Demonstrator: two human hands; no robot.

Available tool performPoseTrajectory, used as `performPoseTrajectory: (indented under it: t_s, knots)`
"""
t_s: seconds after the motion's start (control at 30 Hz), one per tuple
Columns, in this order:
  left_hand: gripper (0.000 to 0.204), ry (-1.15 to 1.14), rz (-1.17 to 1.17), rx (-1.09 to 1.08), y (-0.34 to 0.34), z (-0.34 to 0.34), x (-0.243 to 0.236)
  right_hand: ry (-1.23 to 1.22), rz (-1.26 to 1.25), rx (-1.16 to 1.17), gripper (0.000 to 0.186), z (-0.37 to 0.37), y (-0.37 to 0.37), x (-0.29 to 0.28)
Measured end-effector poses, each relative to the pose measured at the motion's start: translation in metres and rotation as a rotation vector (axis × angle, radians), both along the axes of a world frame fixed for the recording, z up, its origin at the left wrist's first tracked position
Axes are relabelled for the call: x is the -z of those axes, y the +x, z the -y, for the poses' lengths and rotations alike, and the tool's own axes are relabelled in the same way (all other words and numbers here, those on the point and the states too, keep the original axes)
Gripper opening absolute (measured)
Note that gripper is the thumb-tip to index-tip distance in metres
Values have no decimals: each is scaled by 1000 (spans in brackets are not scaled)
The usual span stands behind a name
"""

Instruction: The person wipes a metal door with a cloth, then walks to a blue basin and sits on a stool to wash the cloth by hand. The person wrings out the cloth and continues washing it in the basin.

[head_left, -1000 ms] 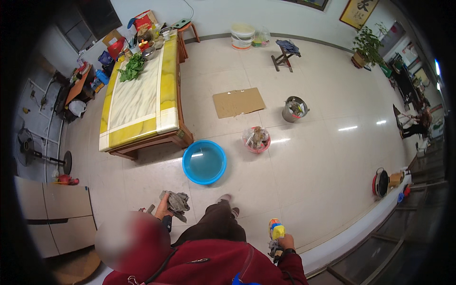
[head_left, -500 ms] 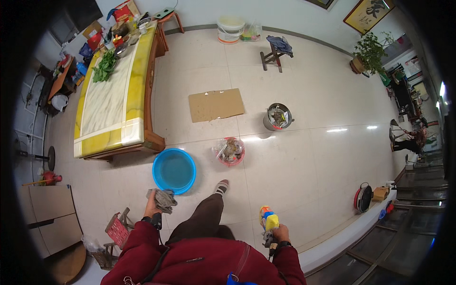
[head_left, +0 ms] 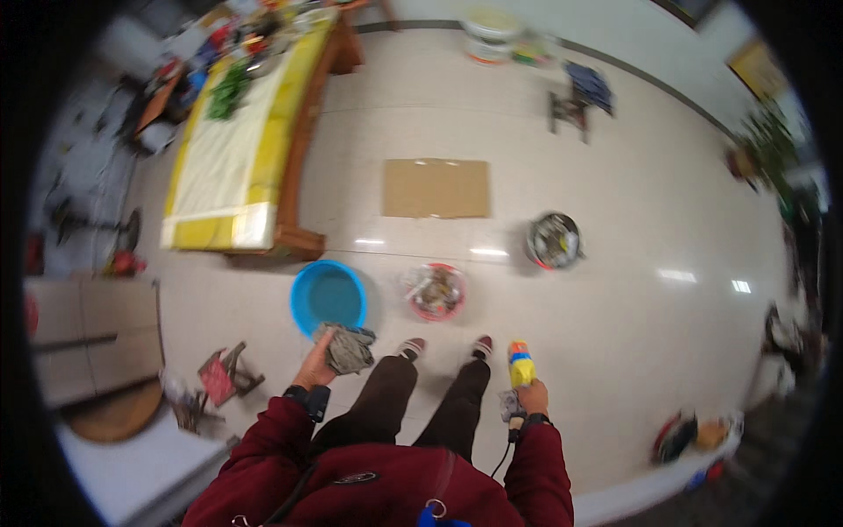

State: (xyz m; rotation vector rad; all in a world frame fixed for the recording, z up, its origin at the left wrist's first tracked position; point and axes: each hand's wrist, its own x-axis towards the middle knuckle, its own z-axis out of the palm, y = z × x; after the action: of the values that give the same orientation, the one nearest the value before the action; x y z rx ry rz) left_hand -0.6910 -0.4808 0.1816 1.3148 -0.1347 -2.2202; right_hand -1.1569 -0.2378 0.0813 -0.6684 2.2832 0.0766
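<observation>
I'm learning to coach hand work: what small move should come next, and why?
Perhaps lower the grey cloth toward the blue basin: the left hand holds it, it overlaps the basin's near rim in this view, and the basin seems to hold water. The right hand grips a yellow bottle.

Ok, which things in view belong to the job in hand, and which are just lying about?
Belongs to the job:
- grey cloth, held in the left hand
- yellow bottle, held in the right hand
- blue basin, probably, nearest the cloth

Seemingly just lying about:
- flat cardboard
- red bin
- metal bucket
- leafy greens
</observation>
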Motion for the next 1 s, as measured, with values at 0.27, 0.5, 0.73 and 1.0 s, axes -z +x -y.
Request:
performPoseTrajectory:
  t_s: [0.27, 0.5, 0.73, 1.0]
  knots:
    - [59, 134, 127, -377, -2, -102, -2, 26, 125, -360, 47, 89, -60, 34]
    - [49, 133, 100, -437, -58, -127, -21, -55, 74, -497, 40, 100, -85, 19]
    - [45, 68, 4, -646, -33, -156, -14, 115, 43, -623, 41, 113, -89, 5]
    - [52, 94, 115, -899, 64, -209, 22, 84, -53, -799, 42, 104, -61, -6]
